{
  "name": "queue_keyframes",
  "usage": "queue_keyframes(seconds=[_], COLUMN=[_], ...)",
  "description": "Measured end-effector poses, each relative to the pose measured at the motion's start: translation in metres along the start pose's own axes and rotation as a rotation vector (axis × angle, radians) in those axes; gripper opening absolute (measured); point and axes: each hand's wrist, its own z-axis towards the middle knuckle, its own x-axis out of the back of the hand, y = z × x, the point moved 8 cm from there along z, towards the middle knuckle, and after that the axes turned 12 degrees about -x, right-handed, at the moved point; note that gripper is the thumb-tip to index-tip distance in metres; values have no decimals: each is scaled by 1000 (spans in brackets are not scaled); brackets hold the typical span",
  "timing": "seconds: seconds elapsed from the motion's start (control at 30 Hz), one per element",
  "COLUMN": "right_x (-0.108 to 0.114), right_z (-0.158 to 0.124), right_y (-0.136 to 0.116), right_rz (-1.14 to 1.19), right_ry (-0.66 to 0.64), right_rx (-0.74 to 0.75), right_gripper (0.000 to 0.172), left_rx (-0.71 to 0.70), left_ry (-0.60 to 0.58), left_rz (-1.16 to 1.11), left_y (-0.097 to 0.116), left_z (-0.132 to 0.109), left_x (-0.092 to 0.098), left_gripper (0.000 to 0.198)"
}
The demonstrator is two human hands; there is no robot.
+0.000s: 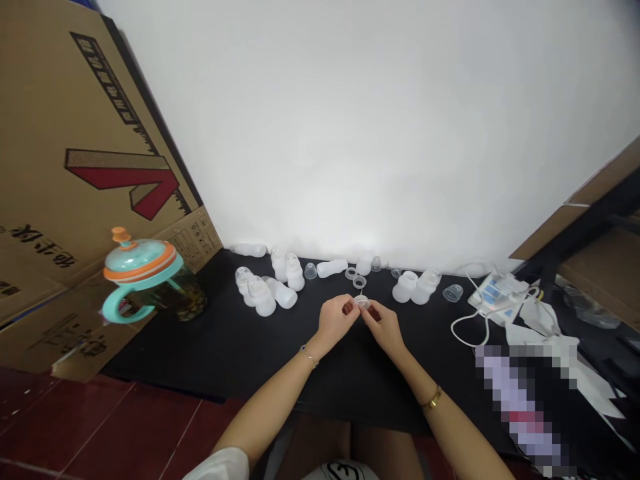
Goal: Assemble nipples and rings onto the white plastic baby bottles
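Note:
My left hand (336,323) and my right hand (387,329) meet over the middle of the black table. Between their fingertips is a small translucent baby bottle collar ring (361,303), pinched from both sides. Whether a nipple sits inside it is too small to tell. Just beyond lie a loose collar ring (359,282) and a second ring (351,273). A milky-white bottle (332,269) rests on its side further back. Behind the rings stands a short white bottle (364,264), with a clear dome cap (376,264) beside it.
Several capped bottles (262,297) stand at the left, and two bottles (423,288) at the right near a clear cap (453,293). A large teal-handled jug (150,273) is far left by a cardboard box (55,153). White cables and a power strip (495,299) lie right.

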Motion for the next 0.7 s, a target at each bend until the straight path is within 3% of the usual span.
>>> queue_keyframes(seconds=[0.33, 0.7], right_x=[0, 3], right_z=[3, 1], right_y=[10, 7], right_rz=[34, 100], right_ry=[12, 11], right_rx=[-44, -33], right_gripper=[37, 38], left_rx=[12, 24], left_ry=[-32, -27], left_rz=[188, -14], left_y=[0, -4], left_z=[-2, 0], left_x=[1, -4], left_gripper=[17, 16])
